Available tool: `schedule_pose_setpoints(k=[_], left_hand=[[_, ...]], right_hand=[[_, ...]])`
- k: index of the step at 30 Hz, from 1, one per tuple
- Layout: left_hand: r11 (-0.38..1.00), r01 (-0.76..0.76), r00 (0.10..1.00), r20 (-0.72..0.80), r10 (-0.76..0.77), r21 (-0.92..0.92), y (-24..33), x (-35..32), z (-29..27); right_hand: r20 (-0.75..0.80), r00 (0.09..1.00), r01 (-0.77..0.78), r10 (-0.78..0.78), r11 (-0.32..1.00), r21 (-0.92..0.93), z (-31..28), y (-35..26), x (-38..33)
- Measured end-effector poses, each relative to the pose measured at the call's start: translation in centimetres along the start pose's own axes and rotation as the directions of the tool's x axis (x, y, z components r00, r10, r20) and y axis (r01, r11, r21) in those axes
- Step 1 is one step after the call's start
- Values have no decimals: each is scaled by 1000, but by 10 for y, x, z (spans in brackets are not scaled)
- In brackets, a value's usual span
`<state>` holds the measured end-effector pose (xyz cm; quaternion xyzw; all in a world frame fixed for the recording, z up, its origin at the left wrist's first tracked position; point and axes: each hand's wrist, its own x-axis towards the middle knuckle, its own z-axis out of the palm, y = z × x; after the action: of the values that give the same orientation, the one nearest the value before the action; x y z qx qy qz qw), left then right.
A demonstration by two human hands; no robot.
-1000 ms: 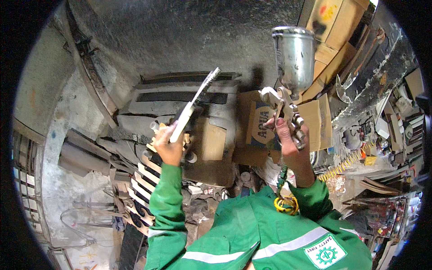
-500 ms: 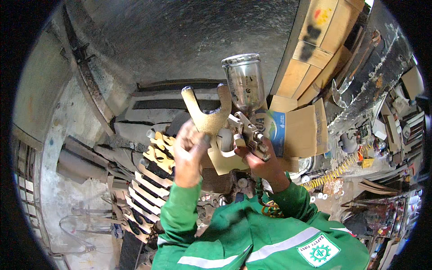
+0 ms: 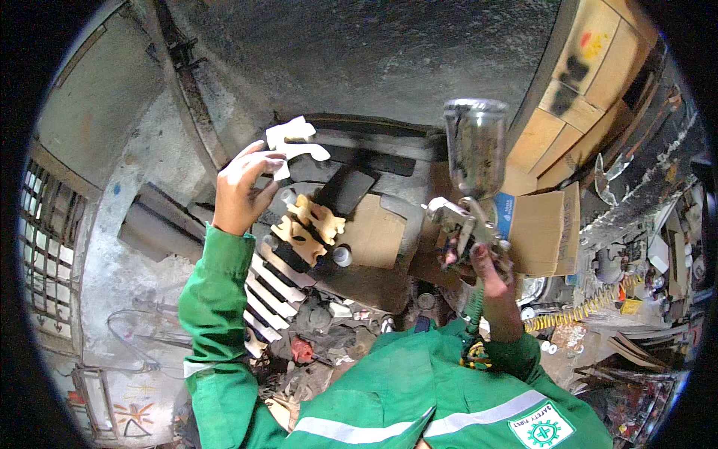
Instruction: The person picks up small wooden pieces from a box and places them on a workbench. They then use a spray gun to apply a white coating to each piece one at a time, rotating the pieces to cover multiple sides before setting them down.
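- Left hand (image 3: 241,191) — fingers pinching a pale, forked wooden cut-out (image 3: 294,142), raised far left.
- Right hand (image 3: 482,262) — closed around a metal spray gun (image 3: 467,179), cup upright, right.

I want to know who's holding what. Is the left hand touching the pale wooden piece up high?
Touching. The head view shows the left hand with its fingertips pinching the lower end of the pale wooden piece, held up above the other cut pieces.
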<state>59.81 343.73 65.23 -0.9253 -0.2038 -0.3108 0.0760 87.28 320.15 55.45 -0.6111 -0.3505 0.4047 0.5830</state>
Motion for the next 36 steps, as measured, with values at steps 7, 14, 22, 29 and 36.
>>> schedule_pose_setpoints(k=[7,14,22,29,36], left_hand=[[992,110,849,-525,-58,69,-20,-52,38],[988,151,782,-605,-147,-46,-5,-71,65],[987,137,742,-652,-157,-81,-5,-74,67],[832,462,621,-558,-551,-307,15,-37,63],[747,574,607,-437,-663,-336,18,-6,73]], right_hand=[[119,898,381,-423,886,265,18,-44,-25],[321,749,602,-579,798,34,42,-71,0],[367,786,551,-497,833,-51,47,-71,2],[-68,723,690,-687,717,98,73,-48,4],[197,681,732,-705,665,-152,66,-61,-3]])
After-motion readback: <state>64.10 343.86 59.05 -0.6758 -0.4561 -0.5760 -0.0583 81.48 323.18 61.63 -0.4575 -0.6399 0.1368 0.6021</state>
